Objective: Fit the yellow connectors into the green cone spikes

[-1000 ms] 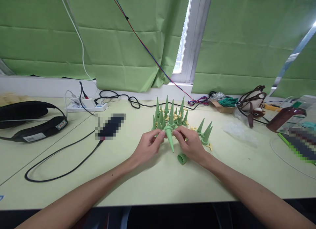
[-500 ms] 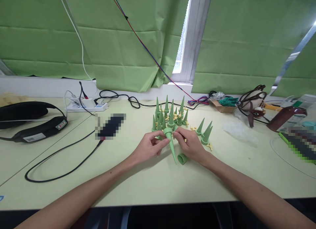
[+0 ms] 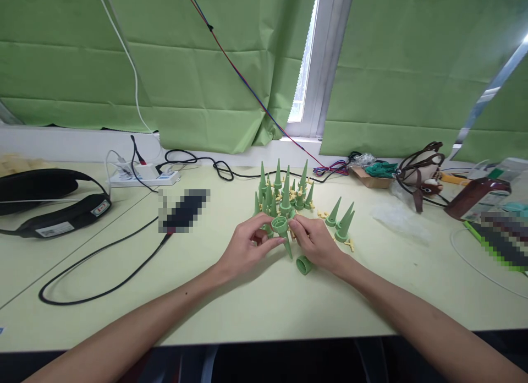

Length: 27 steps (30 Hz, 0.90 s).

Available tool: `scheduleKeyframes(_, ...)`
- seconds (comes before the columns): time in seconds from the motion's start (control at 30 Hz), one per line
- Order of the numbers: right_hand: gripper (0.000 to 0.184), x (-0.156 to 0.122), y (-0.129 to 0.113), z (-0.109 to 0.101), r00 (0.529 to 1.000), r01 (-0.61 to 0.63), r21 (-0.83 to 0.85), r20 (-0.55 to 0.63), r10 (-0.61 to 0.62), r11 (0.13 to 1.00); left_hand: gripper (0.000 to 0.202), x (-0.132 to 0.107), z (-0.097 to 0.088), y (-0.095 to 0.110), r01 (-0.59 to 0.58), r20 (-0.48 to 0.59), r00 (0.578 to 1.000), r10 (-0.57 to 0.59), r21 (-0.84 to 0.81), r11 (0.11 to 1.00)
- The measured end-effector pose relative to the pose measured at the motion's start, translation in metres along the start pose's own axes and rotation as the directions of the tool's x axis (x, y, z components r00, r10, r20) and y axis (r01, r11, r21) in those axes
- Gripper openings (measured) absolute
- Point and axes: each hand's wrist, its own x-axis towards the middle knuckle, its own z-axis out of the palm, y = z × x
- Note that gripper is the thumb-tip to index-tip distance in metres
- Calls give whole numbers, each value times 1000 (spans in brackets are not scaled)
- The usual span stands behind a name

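Observation:
My left hand [image 3: 246, 248] and my right hand [image 3: 315, 241] both pinch one green cone spike [image 3: 282, 231] just above the table. Its open round end faces up toward me and its tip points down. A green ring cap [image 3: 304, 264] lies on the table under my right hand. Just behind my hands stands a cluster of upright green cones [image 3: 282, 193] with small yellow pieces among them. Three more green cones [image 3: 341, 220] stand to the right of my right hand.
A pale green table [image 3: 256, 306] carries a black cable [image 3: 103, 262], a power strip [image 3: 142, 176], a black headset [image 3: 49, 204], a blurred dark object [image 3: 185, 209], a brown bottle [image 3: 474, 198] and a bag with straps [image 3: 421, 176]. Green curtains hang behind.
The held cone has been tilted, so its open end now faces up toward me and its tip shows shorter. Both hands stay in the same place.

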Motion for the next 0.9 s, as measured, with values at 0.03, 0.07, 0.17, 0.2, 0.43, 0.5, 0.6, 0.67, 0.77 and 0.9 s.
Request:
scheduleKeyframes(0.03,39,0,0,0,1000,-15,12,6,15,1000,28,0,0,0,-25,-12,1000,25,13,1000)
scheduleKeyframes(0.07,39,0,-1,0,999,-31,27,12,31,999,28,-1,0,0,-42,-24,999,43,28,999)
scheduleKeyframes(0.17,42,0,-3,0,997,-79,76,32,77,994,32,-2,2,1,-27,-35,999,29,65,998)
scheduleKeyframes(0.2,42,0,-3,0,995,-93,94,35,90,991,33,-2,2,2,-4,-31,1000,6,66,998)
scheduleKeyframes(0.43,45,0,-5,2,979,-204,245,46,198,948,41,-2,2,8,88,5,996,-88,-108,990)
scheduleKeyframes(0.5,44,0,-6,2,970,-244,290,77,232,925,41,0,1,11,99,12,995,-99,-184,978)
scheduleKeyframes(0.6,42,1,-8,1,955,-295,385,146,258,874,40,2,1,13,123,19,992,-122,-242,962)
scheduleKeyframes(0.67,40,2,-8,0,946,-322,447,189,264,835,41,2,1,14,139,25,990,-137,-250,958)
scheduleKeyframes(0.77,39,3,-8,1,935,-351,488,222,275,799,42,3,1,14,160,42,987,-155,-263,951)
scheduleKeyframes(0.9,40,2,-8,1,937,-347,482,221,272,804,45,3,1,12,190,85,981,-172,-295,937)
